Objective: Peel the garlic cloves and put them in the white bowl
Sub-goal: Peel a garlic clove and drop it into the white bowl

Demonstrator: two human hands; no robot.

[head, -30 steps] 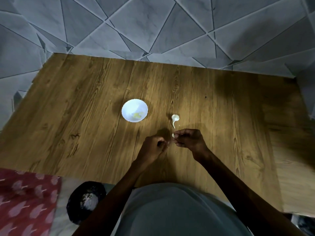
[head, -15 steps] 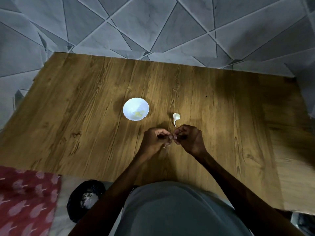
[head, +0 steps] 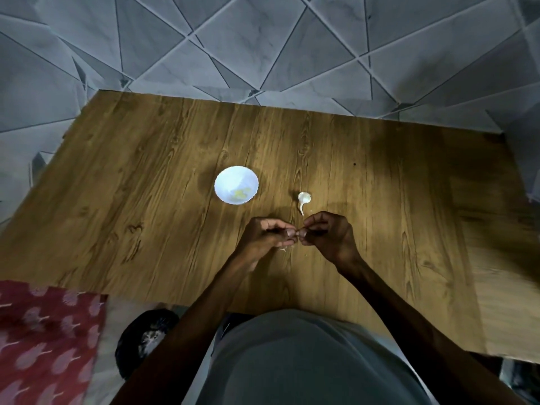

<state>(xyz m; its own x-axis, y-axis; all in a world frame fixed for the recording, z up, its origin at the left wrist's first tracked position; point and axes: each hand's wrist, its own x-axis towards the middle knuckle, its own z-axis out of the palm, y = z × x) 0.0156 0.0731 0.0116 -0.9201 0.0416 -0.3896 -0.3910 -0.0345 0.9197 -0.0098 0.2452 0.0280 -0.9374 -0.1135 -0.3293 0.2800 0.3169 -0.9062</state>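
A small white bowl [head: 236,185] sits on the wooden table [head: 146,200], with a few pale yellow peeled cloves in its bottom. To its right lies the rest of a garlic bulb [head: 304,198] with its stem pointing toward me. Just in front of the bulb, my left hand [head: 264,236] and my right hand [head: 328,233] meet fingertip to fingertip and pinch a garlic clove [head: 298,234] between them. The clove is almost hidden by the fingers. Small bits of white skin [head: 283,249] lie on the table under my left hand.
The table's far edge meets a grey tiled floor [head: 263,48]. At the near left are a red patterned cloth [head: 43,340] and a dark round object [head: 146,337]. My grey shirt [head: 306,361] fills the bottom centre.
My hands, slightly apart one second ago, have closed together around the clove. Small bits of skin now lie on the table below them. Bowl and bulb have not moved.
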